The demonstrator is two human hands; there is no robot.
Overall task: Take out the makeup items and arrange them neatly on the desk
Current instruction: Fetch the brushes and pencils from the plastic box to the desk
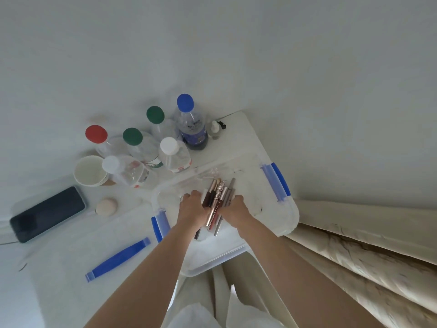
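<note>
The fingertips of both hands are hidden, tucked down under a bunch of makeup sticks [216,204]. The left hand [192,207] curls its fingers around one side of the bunch and the right hand [234,210] curls around the other side, so the sticks sit squeezed between them. The sticks are long and thin: brown, silver, grey and dark red. One has tiny writing, too blurry to read. They are inside a see-through box [287,214] with blue clips. Beyond the fingers stand bottles [169,152], and a phone [48,213] lies past the left hand.
</note>
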